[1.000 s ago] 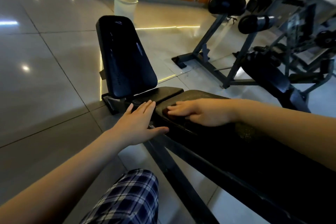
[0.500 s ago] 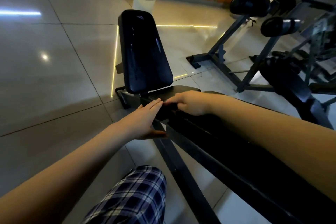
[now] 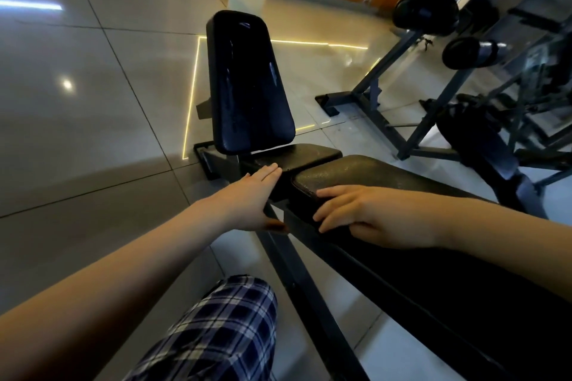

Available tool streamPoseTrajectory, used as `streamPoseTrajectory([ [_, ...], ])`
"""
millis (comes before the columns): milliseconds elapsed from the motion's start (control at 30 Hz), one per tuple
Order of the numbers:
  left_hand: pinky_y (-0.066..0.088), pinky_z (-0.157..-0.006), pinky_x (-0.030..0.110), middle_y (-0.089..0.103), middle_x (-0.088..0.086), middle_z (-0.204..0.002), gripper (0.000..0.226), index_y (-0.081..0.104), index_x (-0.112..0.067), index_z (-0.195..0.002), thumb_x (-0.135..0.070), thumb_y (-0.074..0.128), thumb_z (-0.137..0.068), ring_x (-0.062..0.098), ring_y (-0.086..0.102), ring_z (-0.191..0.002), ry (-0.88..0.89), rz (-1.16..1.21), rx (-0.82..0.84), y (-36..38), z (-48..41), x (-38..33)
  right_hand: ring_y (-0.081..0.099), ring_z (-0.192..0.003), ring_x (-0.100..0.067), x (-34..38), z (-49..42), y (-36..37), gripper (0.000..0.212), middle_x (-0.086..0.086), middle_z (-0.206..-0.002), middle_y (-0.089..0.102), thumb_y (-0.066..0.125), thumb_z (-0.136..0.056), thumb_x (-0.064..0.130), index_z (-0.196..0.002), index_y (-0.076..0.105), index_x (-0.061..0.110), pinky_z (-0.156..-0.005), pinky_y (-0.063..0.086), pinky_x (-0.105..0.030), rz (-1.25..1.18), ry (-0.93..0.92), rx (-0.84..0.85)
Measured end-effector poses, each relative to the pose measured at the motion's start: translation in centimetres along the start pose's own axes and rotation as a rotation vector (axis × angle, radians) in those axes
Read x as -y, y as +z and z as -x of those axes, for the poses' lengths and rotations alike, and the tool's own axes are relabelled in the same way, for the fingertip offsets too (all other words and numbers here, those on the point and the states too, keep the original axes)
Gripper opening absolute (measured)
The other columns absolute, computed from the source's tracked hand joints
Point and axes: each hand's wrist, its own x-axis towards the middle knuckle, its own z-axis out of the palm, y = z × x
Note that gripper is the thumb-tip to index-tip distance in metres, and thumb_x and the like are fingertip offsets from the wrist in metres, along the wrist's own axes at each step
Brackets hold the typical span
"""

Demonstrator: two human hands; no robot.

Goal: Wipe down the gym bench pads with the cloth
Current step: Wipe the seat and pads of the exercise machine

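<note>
The person's left hand (image 3: 247, 198) and right hand (image 3: 376, 215) are bare, with short, plain nails. The left forearm (image 3: 123, 266) and right forearm (image 3: 501, 235) are uncovered as far as the view shows. One leg wears a plaid garment (image 3: 223, 331), dark navy crossed with white and pale blue stripes, its fabric lightly creased at the knee.

**Three black bench pads**

The back pad (image 3: 247, 83) stands nearly upright, glossy and narrower at its top. At its foot the small seat pad (image 3: 309, 153) lies flat. The long pad (image 3: 387, 176), grainy and dull, starts just beside the seat pad and runs toward the lower right.
</note>
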Motion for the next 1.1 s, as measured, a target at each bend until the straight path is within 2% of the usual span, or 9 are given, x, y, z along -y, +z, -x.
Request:
streamPoseTrajectory([
  [267, 0.006, -0.123, 0.042, 0.001, 0.003, -0.164, 0.116, 0.002, -0.02, -0.157, -0.059, 0.074, -0.075, 0.02, 0.008, -0.15, 0.009, -0.032, 0.018, -0.5, 0.3, 0.0, 0.04, -0.133, -0.021, -0.4, -9.2, -1.0, 0.04, -0.004, -0.141, 0.049, 0.04, -0.098, 0.013, -0.134, 0.053, 0.024, -0.113, 0.026, -0.036, -0.049, 0.237, -0.112],
  [333, 0.017, -0.12, 0.052, 0.025, 0.006, -0.159, 0.099, 0.025, -0.022, -0.153, -0.06, 0.072, -0.074, 0.023, 0.024, -0.146, 0.015, 0.037, 0.045, -1.7, 0.3, -0.4, 0.042, -0.131, -0.019, -0.4, -8.6, -1.2, 0.041, -0.002, -0.14, 0.05, 0.04, -0.097, 0.012, -0.131, 0.057, 0.027, -0.111, 0.029, -0.034, -0.118, 0.243, -0.097],
  [400, 0.04, -0.105, 0.05, 0.055, 0.003, -0.127, 0.081, 0.054, -0.024, -0.13, -0.071, 0.062, -0.065, 0.022, 0.052, -0.12, 0.064, 0.11, 0.031, -3.0, 0.5, -1.3, 0.05, -0.121, -0.012, 0.0, -6.4, -1.7, 0.039, 0.003, -0.134, 0.055, 0.04, -0.098, 0.014, -0.127, 0.06, 0.03, -0.105, 0.034, -0.029, -0.237, 0.241, -0.056],
  [533, 0.05, -0.084, 0.039, 0.062, -0.002, -0.096, 0.057, 0.068, -0.021, -0.1, -0.067, 0.061, -0.066, 0.013, 0.059, -0.092, 0.214, 0.287, -0.151, -4.6, 1.2, -4.8, 0.066, -0.098, -0.014, 0.9, -0.6, -2.4, 0.032, -0.001, -0.113, 0.067, 0.044, -0.1, 0.015, -0.119, 0.065, 0.029, -0.091, 0.051, -0.028, -0.706, 0.308, -0.201],
  [633, 0.048, -0.078, 0.038, 0.066, -0.003, -0.08, 0.009, 0.068, -0.024, -0.087, -0.033, 0.067, -0.089, 0.013, 0.063, -0.08, 0.262, 0.502, -0.325, -5.9, 1.9, -8.1, 0.064, -0.093, -0.026, 2.0, 3.4, -2.7, 0.026, -0.014, -0.112, 0.064, 0.047, -0.097, 0.014, -0.12, 0.059, 0.014, -0.083, 0.055, -0.033, -1.205, 0.36, -0.492],
  [800, 0.053, -0.068, 0.025, 0.07, 0.001, -0.08, 0.016, 0.069, -0.014, -0.092, -0.027, 0.059, -0.096, 0.009, 0.068, -0.075, 0.237, 0.734, -0.407, -8.7, 3.4, -13.2, 0.069, -0.087, -0.03, 5.0, 7.4, -2.9, 0.044, -0.018, -0.103, 0.069, 0.051, -0.087, 0.039, -0.112, 0.061, 0.004, -0.071, 0.06, -0.036, -1.761, 0.342, -0.667],
  [933, 0.053, -0.08, 0.049, 0.066, 0.022, -0.099, 0.033, 0.065, -0.002, -0.104, -0.032, 0.051, -0.099, 0.031, 0.067, -0.088, 0.216, 0.775, -0.333, -10.2, 4.2, -15.2, 0.061, -0.106, -0.048, 6.1, 9.6, -2.8, 0.078, -0.03, -0.115, 0.063, 0.056, -0.076, 0.065, -0.116, 0.063, -0.001, -0.097, 0.046, -0.056, -2.048, 0.22, -0.698],
  [1000, 0.054, -0.077, 0.046, 0.065, 0.026, -0.099, 0.036, 0.064, 0.001, -0.104, -0.032, 0.051, -0.099, 0.037, 0.066, -0.092, 0.18, 0.861, -0.333, -10.6, 4.4, -15.6, 0.058, -0.112, -0.047, 6.3, 10.4, -2.2, 0.069, -0.028, -0.119, 0.062, 0.06, -0.079, 0.056, -0.123, 0.057, 0.004, -0.102, 0.04, -0.059, -2.033, 0.12, -0.656],
  [1100, 0.053, -0.074, 0.033, 0.07, 0.016, -0.09, 0.029, 0.069, -0.003, -0.1, -0.029, 0.055, -0.098, 0.032, 0.071, -0.088, 0.044, 1.129, -0.301, -11.2, 4.9, -16.2, 0.058, -0.114, -0.042, 6.6, 10.8, -1.3, 0.041, -0.024, -0.126, 0.059, 0.06, -0.089, 0.016, -0.128, 0.054, 0.007, -0.098, 0.046, -0.055, -1.878, 0.146, -0.653],
])
